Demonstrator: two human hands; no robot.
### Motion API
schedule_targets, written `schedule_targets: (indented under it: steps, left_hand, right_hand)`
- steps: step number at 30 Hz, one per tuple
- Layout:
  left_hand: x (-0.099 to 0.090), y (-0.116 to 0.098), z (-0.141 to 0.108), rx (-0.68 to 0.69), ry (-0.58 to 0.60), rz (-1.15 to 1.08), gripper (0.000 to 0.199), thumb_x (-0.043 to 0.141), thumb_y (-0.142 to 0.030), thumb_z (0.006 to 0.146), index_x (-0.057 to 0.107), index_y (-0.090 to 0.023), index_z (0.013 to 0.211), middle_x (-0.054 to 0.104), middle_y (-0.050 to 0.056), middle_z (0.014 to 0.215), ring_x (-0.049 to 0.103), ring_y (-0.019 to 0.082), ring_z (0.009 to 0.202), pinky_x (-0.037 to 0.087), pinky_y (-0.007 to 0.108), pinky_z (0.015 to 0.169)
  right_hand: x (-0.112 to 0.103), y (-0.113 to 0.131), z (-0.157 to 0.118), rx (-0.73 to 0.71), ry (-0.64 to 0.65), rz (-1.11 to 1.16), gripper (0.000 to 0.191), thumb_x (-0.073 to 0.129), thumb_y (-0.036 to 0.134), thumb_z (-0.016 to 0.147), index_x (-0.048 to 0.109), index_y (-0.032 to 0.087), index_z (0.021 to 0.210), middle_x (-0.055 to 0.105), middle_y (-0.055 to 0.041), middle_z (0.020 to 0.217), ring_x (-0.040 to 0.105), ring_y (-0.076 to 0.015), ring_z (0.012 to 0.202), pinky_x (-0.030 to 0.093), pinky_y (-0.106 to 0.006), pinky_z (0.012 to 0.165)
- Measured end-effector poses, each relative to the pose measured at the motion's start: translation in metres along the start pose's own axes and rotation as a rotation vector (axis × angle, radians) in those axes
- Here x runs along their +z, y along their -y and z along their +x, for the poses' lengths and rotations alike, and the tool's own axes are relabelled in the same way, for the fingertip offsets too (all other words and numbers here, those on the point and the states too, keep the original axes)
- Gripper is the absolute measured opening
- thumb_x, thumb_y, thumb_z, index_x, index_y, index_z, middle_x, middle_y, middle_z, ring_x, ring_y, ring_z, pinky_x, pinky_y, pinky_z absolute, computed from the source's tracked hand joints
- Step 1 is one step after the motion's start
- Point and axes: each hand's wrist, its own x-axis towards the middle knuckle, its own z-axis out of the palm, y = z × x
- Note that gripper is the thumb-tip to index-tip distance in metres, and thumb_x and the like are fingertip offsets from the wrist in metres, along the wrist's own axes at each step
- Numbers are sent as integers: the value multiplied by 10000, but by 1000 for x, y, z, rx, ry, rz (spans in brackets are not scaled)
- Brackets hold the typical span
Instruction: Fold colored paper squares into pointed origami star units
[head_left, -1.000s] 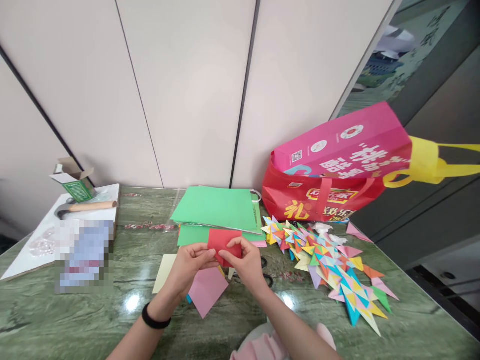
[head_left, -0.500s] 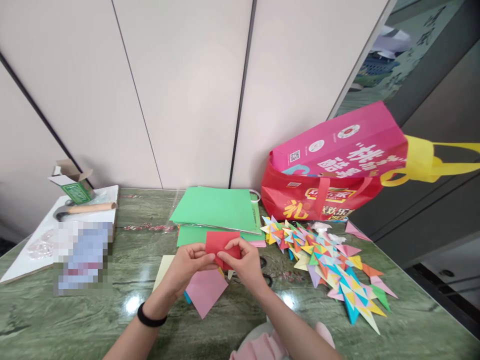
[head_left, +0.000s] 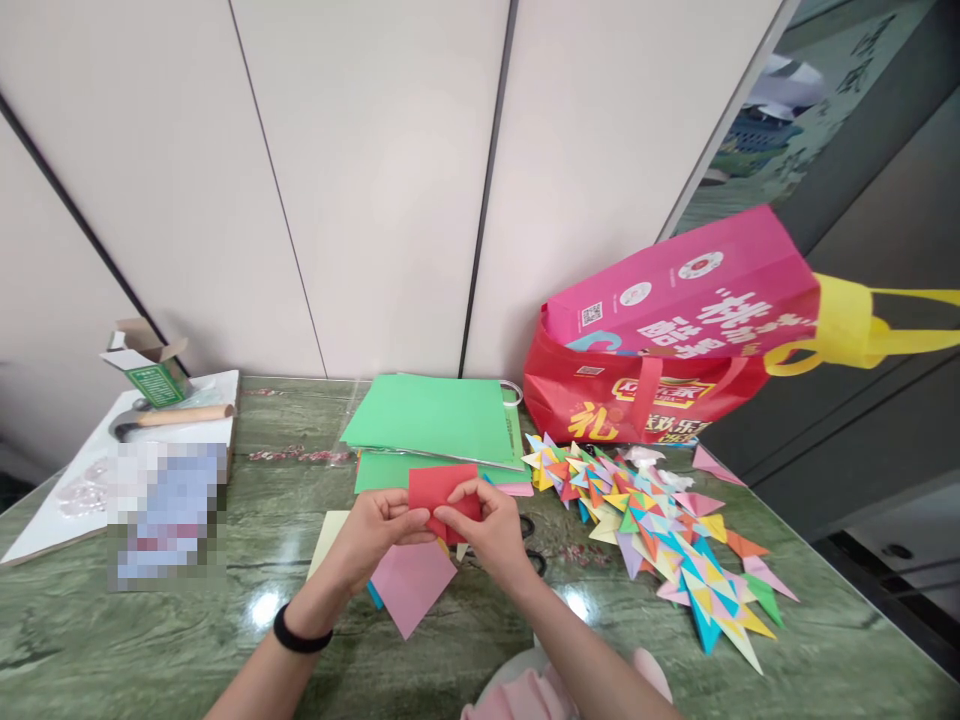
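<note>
one red paper (head_left: 442, 490) between both hands (head_left: 433, 517)

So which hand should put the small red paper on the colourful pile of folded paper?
Probably the right hand: it holds the small red paper and is nearer the colourful folded-paper pile.

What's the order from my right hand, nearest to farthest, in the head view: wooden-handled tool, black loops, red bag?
From the right hand:
1. Black loops: right beside it, partly hidden.
2. Red bag: farther back, to the right, against the wall.
3. Wooden-handled tool: far left, on the white board.
</note>
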Motion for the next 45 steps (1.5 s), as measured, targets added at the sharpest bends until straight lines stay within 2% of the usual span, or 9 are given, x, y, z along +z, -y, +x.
schedule_targets:
  steps: [6, 11, 24, 32, 34, 38, 41, 45]
  left_hand:
    - [-2, -1, 1, -13, 23, -2, 381, 774, -282, 580, 690, -128, 918, 735, 88, 818, 679, 228, 756, 525, 337, 748]
    - [-3, -1, 1, -22, 51, 19, 378, 760, -287, 598, 689, -118, 928, 735, 89, 802, 678, 229, 747, 523, 349, 752]
    - [1, -4, -2, -27, 15, 36, 373, 770, -317, 571, 706, -123, 883, 736, 84, 791, 679, 248, 749, 526, 368, 757]
    - [4, 6, 2, 14, -63, -20, 353, 751, -329, 606, 693, -97, 866, 737, 99, 778, 684, 237, 726, 529, 366, 753]
    - [4, 8, 3, 33, -71, -41, 344, 747, -323, 613, 690, -88, 858, 737, 103, 767, 684, 234, 721, 527, 367, 759]
    - [4, 10, 4, 52, -86, -61, 318, 746, -313, 619, 688, -90, 838, 738, 106, 770, 682, 233, 732, 529, 353, 750]
    - [5, 11, 4, 53, -88, -82, 310, 744, -308, 622, 689, -98, 843, 739, 97, 775, 682, 222, 731, 525, 344, 760]
    - [9, 12, 4, 66, -88, -94, 330, 741, -319, 622, 690, -97, 861, 737, 96, 785, 681, 221, 734, 524, 345, 755]
  right_hand:
    - [-1, 1, -1, -36, 32, -28, 130, 700, 249, 642, 595, 174, 633, 623, 12, 632, 542, -134, 602, 395, -237, 597]
    - [-2, 0, -1, -66, 49, -52, 130, 697, 257, 649, 600, 173, 630, 623, 13, 621, 542, -131, 587, 397, -233, 582]
    - [-2, 3, -1, -60, 55, -36, 139, 678, 309, 660, 637, 183, 618, 642, 0, 601, 553, -143, 568, 415, -246, 555]
    - [-2, 5, -2, -127, 55, -74, 115, 658, 280, 690, 592, 188, 669, 626, -1, 683, 567, -162, 671, 421, -272, 663]
    - [0, 3, -2, -133, 37, -74, 195, 699, 266, 638, 570, 195, 765, 616, -9, 780, 567, -183, 754, 429, -286, 703]
    - [4, -2, -3, -75, -7, 33, 561, 735, 234, 571, 464, 212, 1062, 565, -61, 1051, 549, -217, 931, 455, -309, 773]
    - [6, -5, -4, -26, 29, 89, 689, 715, 215, 583, 387, 209, 1188, 588, -67, 1013, 577, -209, 876, 481, -304, 729]
    - [6, -8, -3, 4, 58, 96, 712, 683, 173, 592, 353, 210, 1223, 625, -41, 888, 600, -181, 740, 495, -281, 647]
